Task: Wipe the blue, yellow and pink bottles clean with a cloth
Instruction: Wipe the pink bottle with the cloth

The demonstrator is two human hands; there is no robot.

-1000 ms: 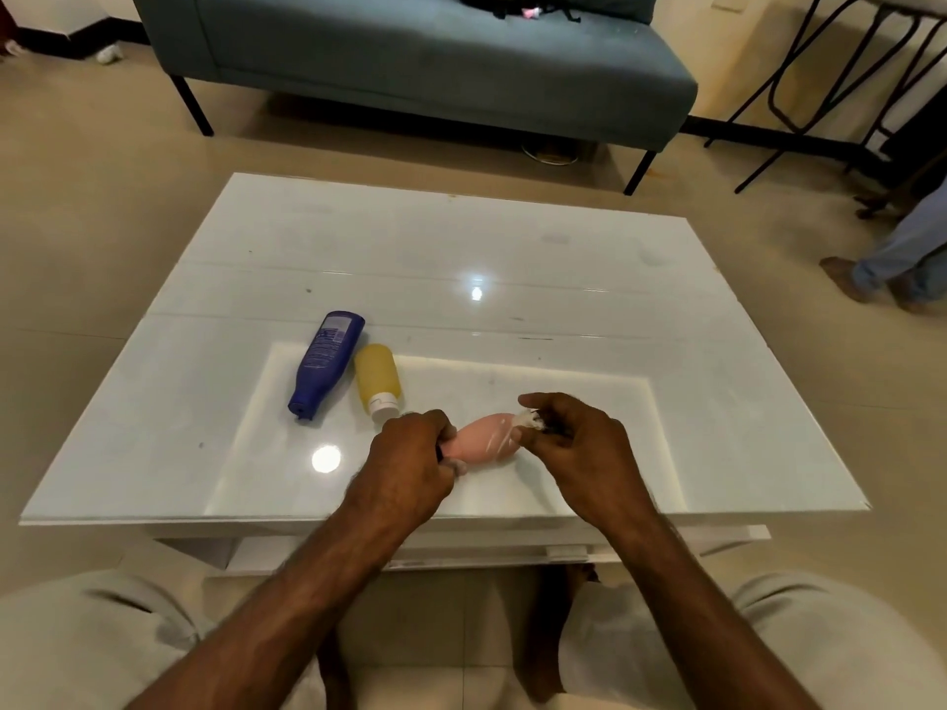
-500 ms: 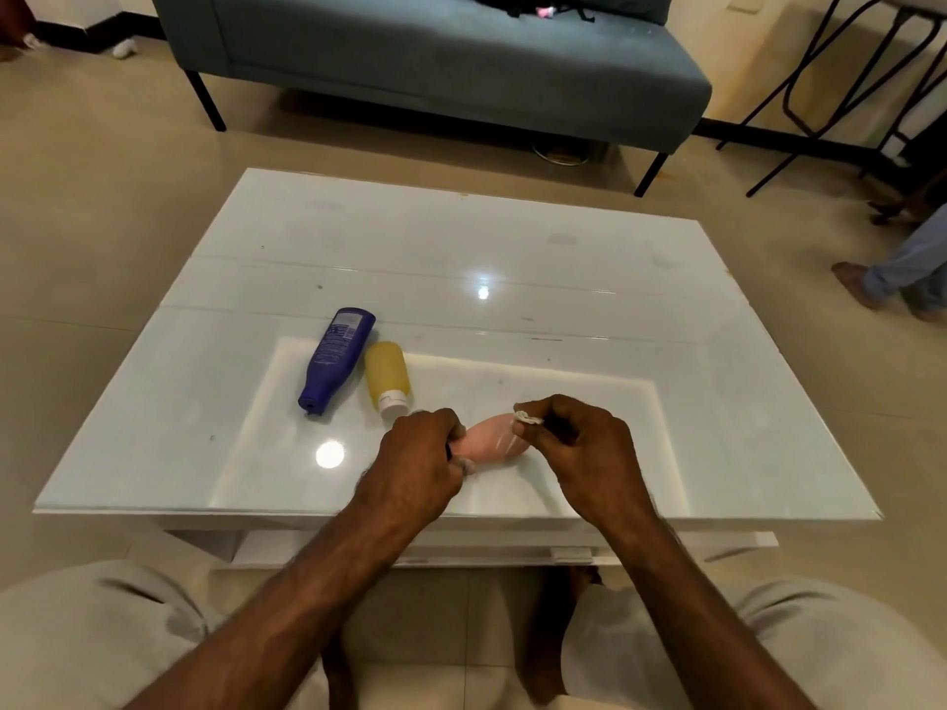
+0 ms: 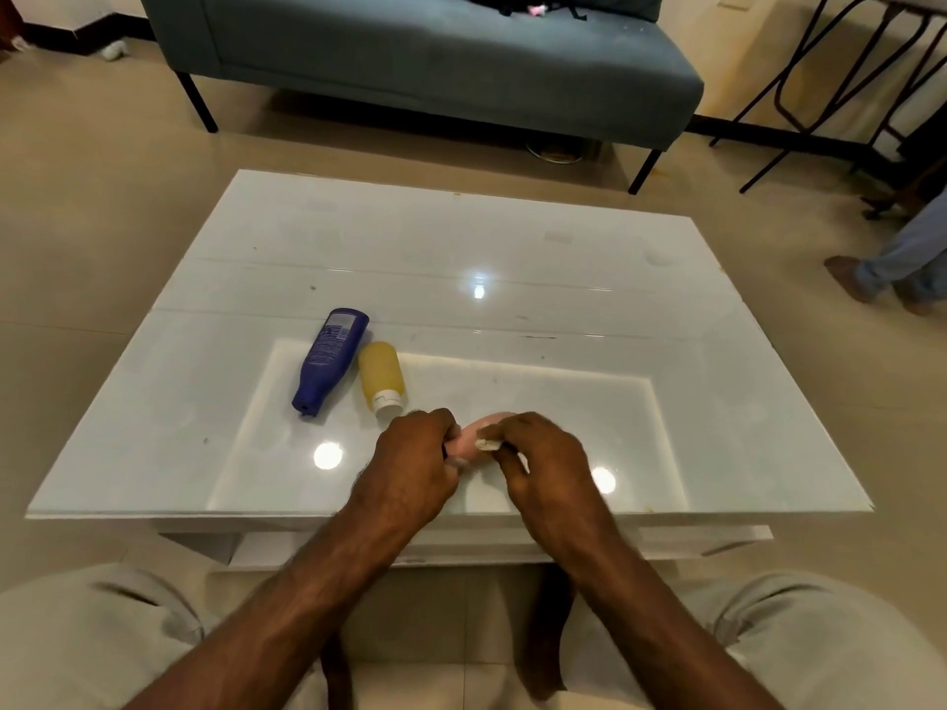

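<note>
White glass table fills the head view, blue sofa behind; we have the pink bottle near the front edge, left hand gripping one end, right hand pressing a small white cloth on it; blue bottle and yellow bottle lie side by side, close together, further left; probably done already, can't confirm; pink still in progress; most of cloth and bottle hidden under fingers.
</note>
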